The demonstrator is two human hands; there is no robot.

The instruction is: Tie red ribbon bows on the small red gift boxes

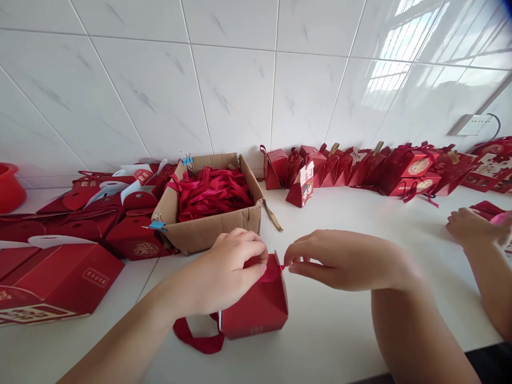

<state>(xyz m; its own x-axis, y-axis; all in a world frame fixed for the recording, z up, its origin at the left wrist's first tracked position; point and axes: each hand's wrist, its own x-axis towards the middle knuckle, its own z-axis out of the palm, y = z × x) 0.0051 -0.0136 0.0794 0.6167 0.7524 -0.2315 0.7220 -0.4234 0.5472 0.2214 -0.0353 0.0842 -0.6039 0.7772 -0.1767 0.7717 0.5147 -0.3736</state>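
Observation:
A red paper gift box (256,314) stands on the white table right in front of me. From its left side a dark red ribbon (200,341) hangs in a loop onto the tabletop. Over the top of the box, my left hand (234,269) is closed, with thumb and fingers curled on the ribbon there. My right hand (332,261), just past the right edge of the box, pinches the ribbon's short end between thumb and fingertips. Part of the box top is hidden behind my left fingers.
Behind the box sits a cardboard carton (218,232) heaped with red ribbons (216,192). Red boxes (56,277) crowd the left. Finished-looking boxes (340,165) line the tiled wall. At far right, another person's hand (476,224) touches something red.

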